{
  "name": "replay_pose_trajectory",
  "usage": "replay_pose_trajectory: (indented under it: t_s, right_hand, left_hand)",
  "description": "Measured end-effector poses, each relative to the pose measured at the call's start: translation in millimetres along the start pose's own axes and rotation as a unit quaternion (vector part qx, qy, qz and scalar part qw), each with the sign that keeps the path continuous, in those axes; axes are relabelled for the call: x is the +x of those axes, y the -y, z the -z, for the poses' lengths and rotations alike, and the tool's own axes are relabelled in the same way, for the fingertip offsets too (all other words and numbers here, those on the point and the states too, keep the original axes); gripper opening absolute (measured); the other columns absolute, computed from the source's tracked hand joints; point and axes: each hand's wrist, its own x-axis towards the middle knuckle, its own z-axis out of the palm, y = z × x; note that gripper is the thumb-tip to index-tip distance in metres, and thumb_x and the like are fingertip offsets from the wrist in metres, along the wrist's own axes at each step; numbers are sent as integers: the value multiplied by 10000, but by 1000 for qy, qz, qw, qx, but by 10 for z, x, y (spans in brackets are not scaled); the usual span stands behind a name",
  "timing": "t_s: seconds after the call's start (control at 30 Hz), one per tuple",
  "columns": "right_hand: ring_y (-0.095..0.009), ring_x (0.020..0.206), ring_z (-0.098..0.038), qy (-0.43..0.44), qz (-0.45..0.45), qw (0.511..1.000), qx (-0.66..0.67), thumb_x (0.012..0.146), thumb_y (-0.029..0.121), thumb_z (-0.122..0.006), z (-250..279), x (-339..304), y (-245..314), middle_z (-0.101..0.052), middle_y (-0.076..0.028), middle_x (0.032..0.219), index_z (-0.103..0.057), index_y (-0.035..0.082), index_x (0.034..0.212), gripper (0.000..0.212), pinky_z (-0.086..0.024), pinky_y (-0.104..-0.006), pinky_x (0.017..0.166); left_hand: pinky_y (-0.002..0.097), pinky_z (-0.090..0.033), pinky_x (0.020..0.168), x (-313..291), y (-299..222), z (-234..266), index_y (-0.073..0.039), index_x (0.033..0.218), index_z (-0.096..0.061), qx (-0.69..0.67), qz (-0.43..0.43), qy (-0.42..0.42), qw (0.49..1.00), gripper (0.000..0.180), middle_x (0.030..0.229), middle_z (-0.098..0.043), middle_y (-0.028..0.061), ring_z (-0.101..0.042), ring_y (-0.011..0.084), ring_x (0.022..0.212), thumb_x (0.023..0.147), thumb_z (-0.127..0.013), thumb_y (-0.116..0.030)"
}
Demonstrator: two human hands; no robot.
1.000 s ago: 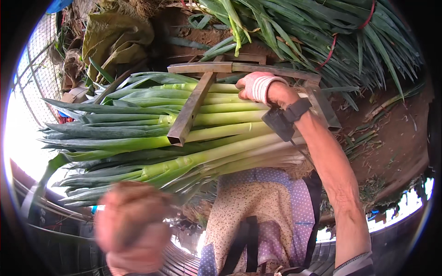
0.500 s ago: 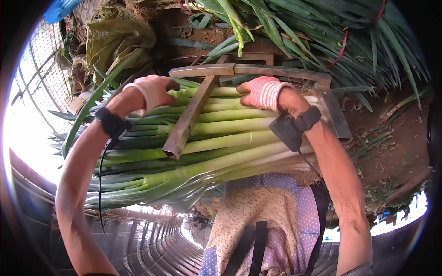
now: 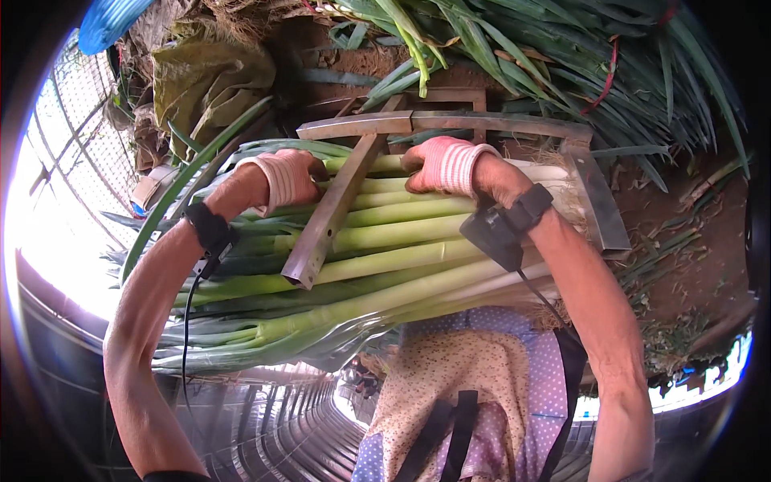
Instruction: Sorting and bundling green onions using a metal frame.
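Note:
Long green onions lie side by side in a thick bundle, white root ends to the right and dark leaves to the left. Clear plastic film covers their near side. My left hand, in a pink-and-white glove, curls its fingers over the far stalks, left of a metal bar. Right of that bar, my right hand, gloved alike, is bent round the far stalks too. Both hands' fingertips are partly hidden. The metal frame has one bar crossing over the onions and another at their root end.
More green onions tied with red bands are heaped at the far right. An olive sack sits far left, near a blue object. Brown soil with leaf scraps is on the right. A patterned apron hangs close below the bundle.
My left hand has moved right and slightly nearer, toward the metal bar. My right hand has shifted a little left, so the hands are closer together. The view has shifted slightly.

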Motion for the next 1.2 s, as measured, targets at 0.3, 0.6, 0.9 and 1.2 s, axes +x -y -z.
replay_pose_trajectory:
  t_s: [0.3,0.6,0.9,1.2]
  right_hand:
    - [-354,871,-682,-8,48,999,-19,827,302,-620,-50,3,72,-702,-209,916,-689,45,1042,342,-527,-442,792]
    - [-382,986,-662,-95,52,993,-50,844,320,-643,-281,-147,105,-692,-222,1002,-685,94,1087,334,-535,-449,842]
    - [-305,1047,-612,-201,47,959,-193,871,201,-645,-406,-81,115,-619,-117,1081,-630,103,1092,242,-536,-441,843]
    - [-276,935,-649,-287,18,921,-264,815,181,-671,-247,-129,168,-668,-70,926,-673,108,904,115,-560,-409,767]
  left_hand:
    - [411,-531,897,113,136,-83,-129,1229,-663,-17,-99,-5,995,407,1117,-685,194,-660,348,1037,841,-604,-234]
    - [474,-536,859,-252,45,-328,-95,1185,-657,23,-78,-137,987,386,1073,-631,232,-659,388,949,812,-554,-86]
    - [436,-578,788,38,-11,-359,-46,1038,-663,131,-89,-186,970,234,1013,-667,171,-657,333,1005,808,-654,-93]
    - [435,-579,797,150,65,-344,-36,996,-664,113,-94,-244,958,207,1004,-667,181,-660,349,983,795,-654,-88]
